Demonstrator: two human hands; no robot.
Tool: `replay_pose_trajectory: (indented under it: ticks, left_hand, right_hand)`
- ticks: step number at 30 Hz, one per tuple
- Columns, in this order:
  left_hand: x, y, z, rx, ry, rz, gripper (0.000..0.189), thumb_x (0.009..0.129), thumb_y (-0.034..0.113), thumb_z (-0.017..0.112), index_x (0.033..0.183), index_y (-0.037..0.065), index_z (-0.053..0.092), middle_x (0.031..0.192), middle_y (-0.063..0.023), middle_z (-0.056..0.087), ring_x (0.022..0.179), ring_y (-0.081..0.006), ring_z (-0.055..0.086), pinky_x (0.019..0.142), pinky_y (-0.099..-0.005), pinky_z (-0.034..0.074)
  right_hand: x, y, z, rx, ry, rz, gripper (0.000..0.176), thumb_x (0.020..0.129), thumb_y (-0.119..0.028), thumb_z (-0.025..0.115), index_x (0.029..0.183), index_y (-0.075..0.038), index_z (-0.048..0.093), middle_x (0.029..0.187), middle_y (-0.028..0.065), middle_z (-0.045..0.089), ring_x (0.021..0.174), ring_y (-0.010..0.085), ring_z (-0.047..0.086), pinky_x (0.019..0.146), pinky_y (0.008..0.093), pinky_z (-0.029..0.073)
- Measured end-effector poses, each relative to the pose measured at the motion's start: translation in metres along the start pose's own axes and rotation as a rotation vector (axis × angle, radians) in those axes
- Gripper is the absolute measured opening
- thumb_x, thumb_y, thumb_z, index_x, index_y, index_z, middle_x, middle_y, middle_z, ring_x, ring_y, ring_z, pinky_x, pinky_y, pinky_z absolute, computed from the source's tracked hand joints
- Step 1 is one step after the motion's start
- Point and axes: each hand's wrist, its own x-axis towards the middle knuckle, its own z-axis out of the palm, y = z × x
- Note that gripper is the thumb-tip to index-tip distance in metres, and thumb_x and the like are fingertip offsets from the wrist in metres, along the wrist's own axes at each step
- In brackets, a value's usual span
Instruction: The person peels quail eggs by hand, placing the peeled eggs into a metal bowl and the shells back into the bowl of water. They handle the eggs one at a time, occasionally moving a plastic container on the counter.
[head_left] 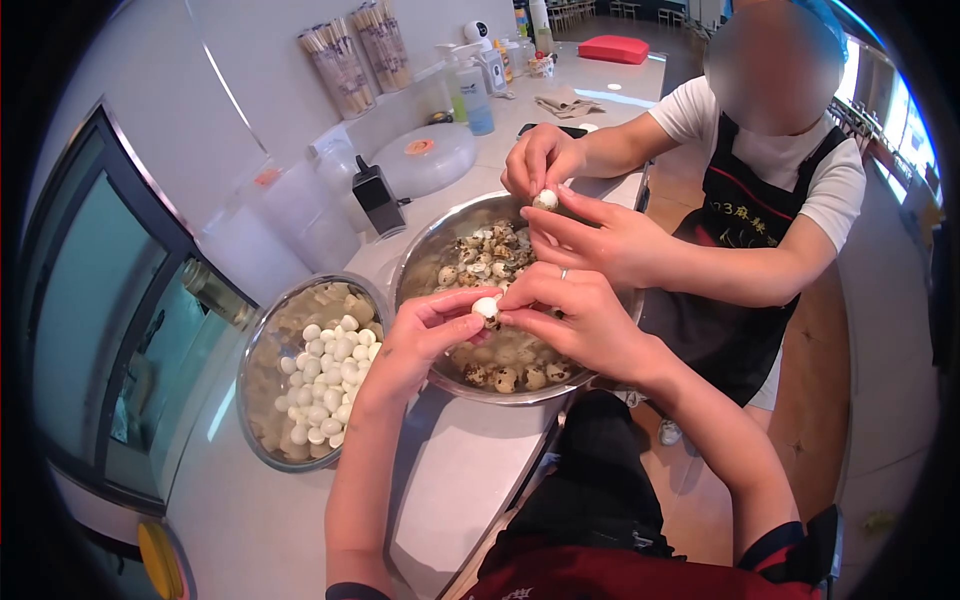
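Observation:
Over a large metal bowl [410, 290], my left hand [430, 330] grips a partly peeled quail egg [486, 308] between thumb and fingers. My right hand [565, 310] pinches the same egg from the other side, at its speckled shell. White shows on top of the egg, with brown-spotted shell below. Inside the bowl are speckled quail eggs [505, 378] and a heap of shell pieces [490, 245]. To the left, a second metal bowl [258, 345] holds many peeled white eggs [325, 385].
Across the bowl, a co-worker in an apron [720, 330] holds another egg [545, 200] in both hands. A black device [377, 198], a round plastic lid [430, 160] and bottles [474, 95] stand behind the bowls. Chopstick holders [337, 70] hang on the wall.

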Motion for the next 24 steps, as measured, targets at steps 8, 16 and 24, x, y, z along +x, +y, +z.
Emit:
replay_pose_trajectory:
  ticks: [8,16,24]
  left_hand:
    - [0.0,-0.001,-0.001,-0.024,0.004,-0.033,0.037,0.077,0.012,0.059,0.109,-0.005,0.051,0.098,-0.0089,0.058,0.079,-0.0117,0.056,0.07,-0.023,0.046]
    - [0.008,0.001,0.0,-0.268,0.086,-0.082,0.031,0.081,0.011,0.054,0.108,-0.004,0.049,0.092,-0.0086,0.058,0.08,-0.0129,0.059,0.073,-0.0225,0.049]
    - [0.02,-0.005,0.01,-0.319,0.32,0.24,0.029,0.08,0.01,0.056,0.106,0.001,0.049,0.093,-0.005,0.055,0.081,-0.0102,0.053,0.069,-0.0206,0.042]
  right_hand:
    - [0.001,-0.002,0.001,-0.017,-0.023,0.035,0.008,0.075,-0.004,0.056,0.081,-0.001,0.052,0.074,0.011,0.052,0.067,0.0246,0.054,0.06,0.0321,0.042]
    - [0.009,0.004,0.005,-0.106,-0.027,0.067,0.008,0.078,-0.004,0.05,0.082,0.0,0.044,0.077,0.0158,0.048,0.07,0.0327,0.05,0.061,0.0382,0.038]
    - [0.021,-0.006,0.014,-0.08,0.017,0.183,0.008,0.079,-0.004,0.046,0.083,0.0,0.041,0.076,0.0185,0.047,0.07,0.0357,0.049,0.062,0.0418,0.038]
